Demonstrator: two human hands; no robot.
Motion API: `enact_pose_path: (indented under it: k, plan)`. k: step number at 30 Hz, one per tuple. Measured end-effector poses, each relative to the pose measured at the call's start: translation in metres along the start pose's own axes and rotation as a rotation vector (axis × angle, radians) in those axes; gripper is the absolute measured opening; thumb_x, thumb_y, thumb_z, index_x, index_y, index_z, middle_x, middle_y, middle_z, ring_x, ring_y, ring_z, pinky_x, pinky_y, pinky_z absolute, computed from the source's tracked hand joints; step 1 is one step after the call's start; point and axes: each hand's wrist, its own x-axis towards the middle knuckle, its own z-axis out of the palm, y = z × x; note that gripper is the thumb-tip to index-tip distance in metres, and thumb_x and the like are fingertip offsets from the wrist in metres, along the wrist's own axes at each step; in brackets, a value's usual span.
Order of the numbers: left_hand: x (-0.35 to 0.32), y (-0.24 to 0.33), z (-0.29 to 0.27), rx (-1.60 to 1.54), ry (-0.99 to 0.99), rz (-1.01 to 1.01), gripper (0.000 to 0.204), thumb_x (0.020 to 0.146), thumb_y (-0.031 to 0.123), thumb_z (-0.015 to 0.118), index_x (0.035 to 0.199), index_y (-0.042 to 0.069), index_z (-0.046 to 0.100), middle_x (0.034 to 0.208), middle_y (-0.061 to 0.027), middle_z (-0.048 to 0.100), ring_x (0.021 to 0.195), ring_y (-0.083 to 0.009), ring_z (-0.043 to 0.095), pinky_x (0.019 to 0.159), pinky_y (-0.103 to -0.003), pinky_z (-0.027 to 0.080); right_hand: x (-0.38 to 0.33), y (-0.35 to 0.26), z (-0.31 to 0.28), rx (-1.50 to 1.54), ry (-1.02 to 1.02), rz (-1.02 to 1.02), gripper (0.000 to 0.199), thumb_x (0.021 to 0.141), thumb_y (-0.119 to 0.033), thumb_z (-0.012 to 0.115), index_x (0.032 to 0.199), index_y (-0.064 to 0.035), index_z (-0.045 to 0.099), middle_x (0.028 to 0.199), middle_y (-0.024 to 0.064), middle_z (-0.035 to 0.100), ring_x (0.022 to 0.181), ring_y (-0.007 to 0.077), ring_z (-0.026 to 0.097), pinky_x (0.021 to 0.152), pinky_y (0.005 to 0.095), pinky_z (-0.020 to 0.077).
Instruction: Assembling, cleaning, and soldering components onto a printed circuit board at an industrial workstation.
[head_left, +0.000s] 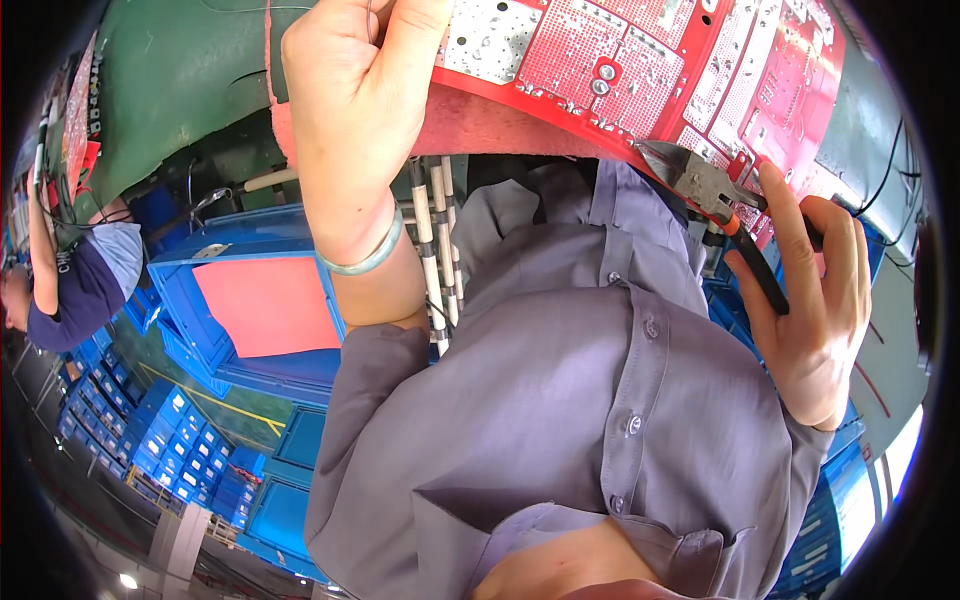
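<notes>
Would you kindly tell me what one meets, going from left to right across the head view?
Co-worker in a dark top → pink sheet in a blue tray → left hand → diagonal cutters with black-and-orange handles → right hand.

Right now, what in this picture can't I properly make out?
All in the head view:
Left hand: its fingertips are cut off by the top edge.
Red circuit board: its far part is cut off by the same edge.
Cutting pliers: one handle is mostly hidden by the right hand.
Small blue bins in the background: their contents are too small to tell.
</notes>
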Motion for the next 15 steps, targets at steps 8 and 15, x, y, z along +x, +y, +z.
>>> enact_pose_path:
  k: [8, 15]
  plan:
    - [-0.001, -0.001, -0.001, -0.034, 0.015, -0.018, 0.019, 0.088, 0.007, 0.049, 0.097, -0.008, 0.056, 0.079, -0.0004, 0.059, 0.064, -0.0015, 0.049, 0.058, -0.014, 0.038, -0.002, -0.002, 0.001, 0.004, 0.005, 0.006, 0.062, 0.058, -0.005, 0.073, 0.117, -0.0052, 0.053, 0.091, 0.0111, 0.048, 0.079, 0.0237, 0.051, 0.066, 0.0331, 0.0440]
    - [-0.001, 0.012, 0.013, 0.460, 0.213, -0.262, 0.019, 0.088, 0.007, 0.048, 0.097, -0.008, 0.056, 0.080, -0.0017, 0.060, 0.066, -0.0022, 0.051, 0.060, -0.015, 0.040, -0.002, -0.002, 0.001, 0.007, -0.002, -0.008, 0.062, 0.058, -0.005, 0.073, 0.117, -0.0049, 0.053, 0.091, 0.0114, 0.048, 0.080, 0.0241, 0.051, 0.066, 0.0333, 0.0443]
